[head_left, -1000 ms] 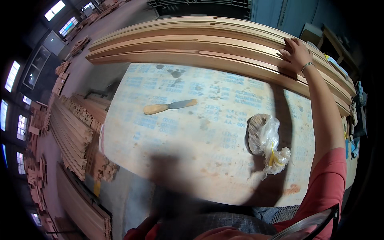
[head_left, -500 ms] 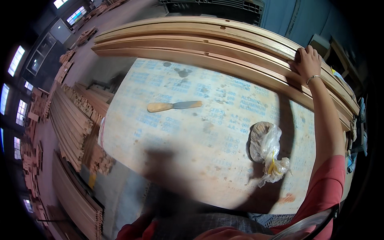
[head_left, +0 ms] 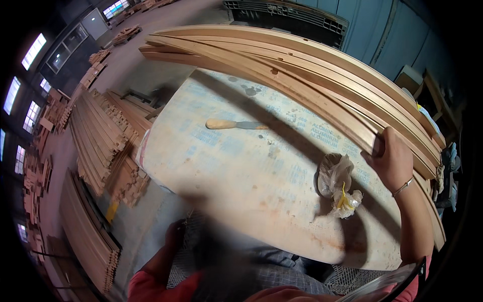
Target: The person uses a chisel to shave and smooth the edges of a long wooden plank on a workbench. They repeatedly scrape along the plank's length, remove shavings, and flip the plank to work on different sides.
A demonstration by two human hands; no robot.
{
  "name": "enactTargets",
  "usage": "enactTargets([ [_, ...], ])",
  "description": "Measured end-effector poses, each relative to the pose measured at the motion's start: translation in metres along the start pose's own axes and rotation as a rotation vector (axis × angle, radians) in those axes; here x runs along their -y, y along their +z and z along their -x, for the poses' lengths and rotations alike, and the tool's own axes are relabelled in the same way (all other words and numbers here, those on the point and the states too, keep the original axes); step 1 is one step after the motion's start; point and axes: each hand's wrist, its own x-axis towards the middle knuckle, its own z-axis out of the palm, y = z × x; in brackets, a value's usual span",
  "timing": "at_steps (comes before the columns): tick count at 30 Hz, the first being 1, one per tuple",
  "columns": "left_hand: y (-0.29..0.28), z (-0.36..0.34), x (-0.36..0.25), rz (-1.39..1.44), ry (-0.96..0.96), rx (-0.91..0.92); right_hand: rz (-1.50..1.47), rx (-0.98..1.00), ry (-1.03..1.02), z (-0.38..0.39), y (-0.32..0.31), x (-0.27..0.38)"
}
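My right hand [head_left: 393, 160] is closed around a long wooden plank [head_left: 312, 99], gripping it toward its right part. The plank lies at an angle over the other planks [head_left: 347, 65] along the far side of the table, and its shadow crosses the tabletop. Low at the left, beside my body, my left hand [head_left: 176, 232] hangs off the table; it is dark and its fingers are not clear. A putty knife [head_left: 221, 124] with a wooden handle lies on the table. Nearer my right arm sits a clear plastic bag [head_left: 334, 177] holding a brown lump.
A pale printed sheet covers the table [head_left: 231, 176]. Stacked wooden strips [head_left: 95, 141] stand on the left, with another stack [head_left: 90, 236] nearer me. Blue panels [head_left: 367, 30] and a dark slatted crate [head_left: 287, 17] are beyond the planks.
My right hand has come nearer to me, pulling one plank out of line with the others and over the table. My left hand has come into view at the lower left.
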Motion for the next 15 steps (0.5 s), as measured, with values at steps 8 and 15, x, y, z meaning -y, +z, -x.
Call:
enactTargets([
  [8, -0.025, 0.021, -0.171, 0.517, 0.164, 0.077, -0.937, 0.562, 0.463, 0.145, -0.017, 0.021],
  [15, -0.036, 0.055, -0.244, 0.346, 0.424, -0.206, -0.585, 0.621, 0.34, 0.233, -0.008, 0.014],
])
